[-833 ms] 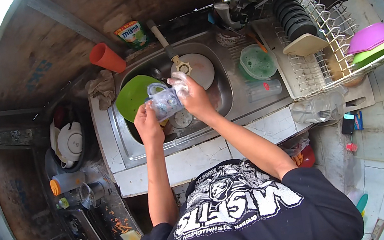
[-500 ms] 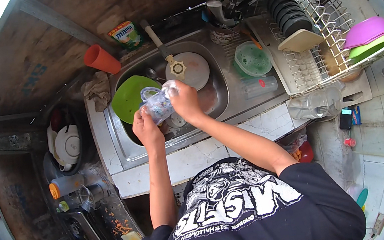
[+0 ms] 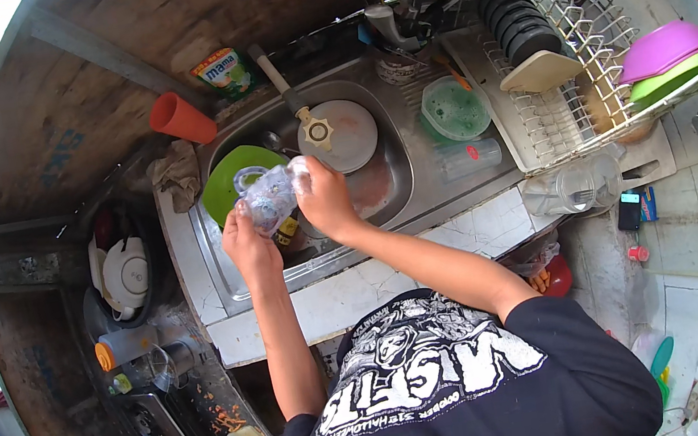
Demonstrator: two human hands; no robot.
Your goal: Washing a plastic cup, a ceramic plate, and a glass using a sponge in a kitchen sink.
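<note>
Over the sink (image 3: 402, 183), my left hand (image 3: 249, 246) grips a clear, patterned plastic mug (image 3: 269, 196) by its lower end. The mug is tilted, its handle facing away from me. My right hand (image 3: 326, 199) is closed around a foamy white wad (image 3: 299, 171), pressed at the mug's other end; foam hides what the wad is. A green bowl (image 3: 223, 187) lies in the sink beyond the mug, partly covered by it. A white plate (image 3: 351, 141) rests in the basin under the tap (image 3: 317, 130). Below the mug a small yellow-and-dark thing (image 3: 286, 232) shows.
Right of the basin stand a tub of green suds (image 3: 452, 108) and a clear container (image 3: 468, 159). A dish rack (image 3: 554, 111) holds bowls and dark dishes. An orange cup (image 3: 181, 119), a cloth (image 3: 177, 182) and a pouch (image 3: 225, 74) line the sink's back left.
Both hands have shifted slightly left and toward me with the mug. More of the yellow-and-dark thing beneath it shows now. The whole view has moved a little.
</note>
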